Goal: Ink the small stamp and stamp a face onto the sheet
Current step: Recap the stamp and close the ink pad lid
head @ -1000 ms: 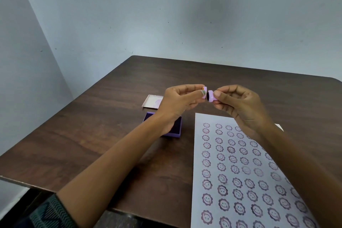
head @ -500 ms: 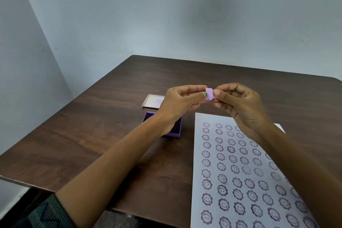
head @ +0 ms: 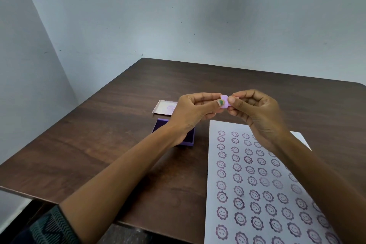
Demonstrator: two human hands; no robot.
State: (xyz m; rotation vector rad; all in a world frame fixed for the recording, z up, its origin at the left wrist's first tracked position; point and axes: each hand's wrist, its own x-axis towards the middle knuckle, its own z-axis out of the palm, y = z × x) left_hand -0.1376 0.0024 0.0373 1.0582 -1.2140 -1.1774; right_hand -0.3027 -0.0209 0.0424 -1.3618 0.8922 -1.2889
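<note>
Pale blue-grey walls meet in a corner at the upper left of the frame, and below them a dark wooden table [head: 118,144] fills the middle and lower part. Both of the person's bare arms reach in from the bottom edge and meet just above centre. The left hand [head: 195,112] and the right hand [head: 257,113] are raised above the tabletop, fingertips together, pinching the small stamp [head: 224,102] between them: a little lilac piece held thumb against forefinger on each side. The left thumbnail, with a dark greenish smudge on it, lies across the front of the stamp. Whether its printing face is inked I cannot tell, as the fingers cover it.

Under the left wrist, near the middle of the frame, sits the open purple ink pad [head: 174,132], partly hidden by the hand. Just beyond it, toward the upper left, lies its pale lid [head: 164,107], flat on the wood and apart from the pad. At the lower right the white sheet [head: 213,164] lies flat, running off the bottom edge, already covered with rows of purple flower-rimmed smiling faces [head: 240,219]. The right forearm crosses above its far corner. A patterned dark sleeve [head: 53,228] shows at the bottom left.
</note>
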